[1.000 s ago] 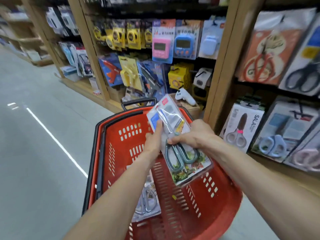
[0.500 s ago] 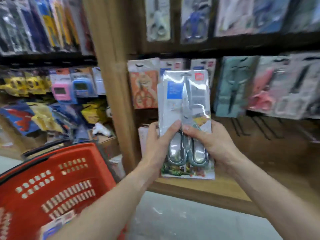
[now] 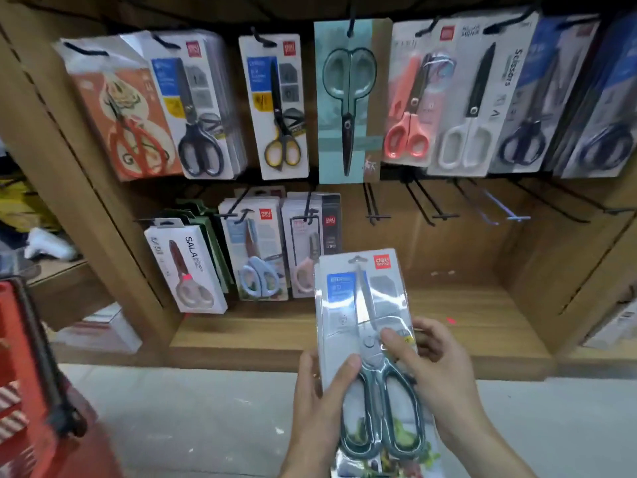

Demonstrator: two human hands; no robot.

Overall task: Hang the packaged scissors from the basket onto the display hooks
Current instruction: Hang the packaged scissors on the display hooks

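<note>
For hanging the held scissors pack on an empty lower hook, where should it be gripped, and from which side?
Grip the scissors pack at its lower half, from both side edges, as the left hand and right hand do. It stands upright with the hang hole at the top, so a low grip probably leaves that end free for an empty hook.

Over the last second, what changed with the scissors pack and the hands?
The scissors pack went from over the basket to upright before the shelf, beneath the empty hooks; the view swung right. Left hand and right hand kept gripping it; nothing hung yet.
</note>
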